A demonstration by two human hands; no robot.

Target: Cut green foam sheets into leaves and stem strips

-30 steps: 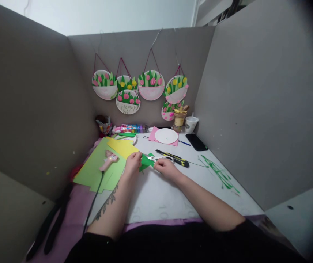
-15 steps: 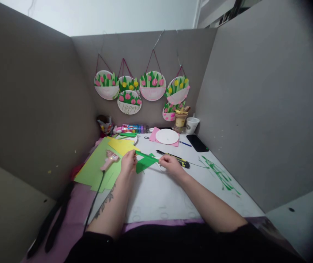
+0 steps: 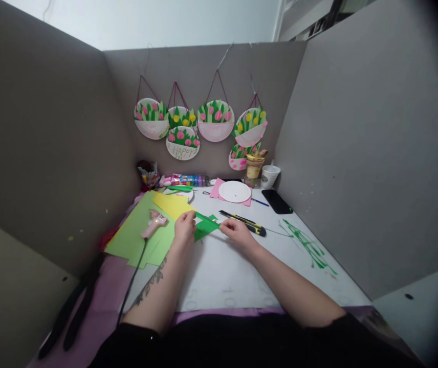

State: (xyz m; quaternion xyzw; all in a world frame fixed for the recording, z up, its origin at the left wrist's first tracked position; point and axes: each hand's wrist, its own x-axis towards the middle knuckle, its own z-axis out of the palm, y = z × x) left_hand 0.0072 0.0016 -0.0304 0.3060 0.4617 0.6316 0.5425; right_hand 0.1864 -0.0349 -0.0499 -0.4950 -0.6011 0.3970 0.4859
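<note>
A narrow green paper strip (image 3: 207, 220) stretches between my two hands above the table. My left hand (image 3: 185, 228) pinches its left end, and my right hand (image 3: 236, 232) pinches the other end. Just below the strip lies a piece of green paper (image 3: 203, 232) on the white tabletop. Beyond my right hand are a black-and-yellow cutter (image 3: 258, 229) and a slim knife (image 3: 226, 213). To the left, a pink glue gun (image 3: 155, 223) rests on light green sheets (image 3: 129, 243), beside yellow paper (image 3: 171, 205).
Thin green scraps (image 3: 307, 243) and a black phone (image 3: 276, 201) lie at the right. A white paper plate (image 3: 235, 191) sits on pink paper at the back, near a white cup (image 3: 269, 176). Decorated plates (image 3: 216, 130) hang on the grey partition (image 3: 203, 66).
Both hands are slightly closer together, with the strip still held between them. The left hand has moved a little to the right. The view has shifted slightly.
</note>
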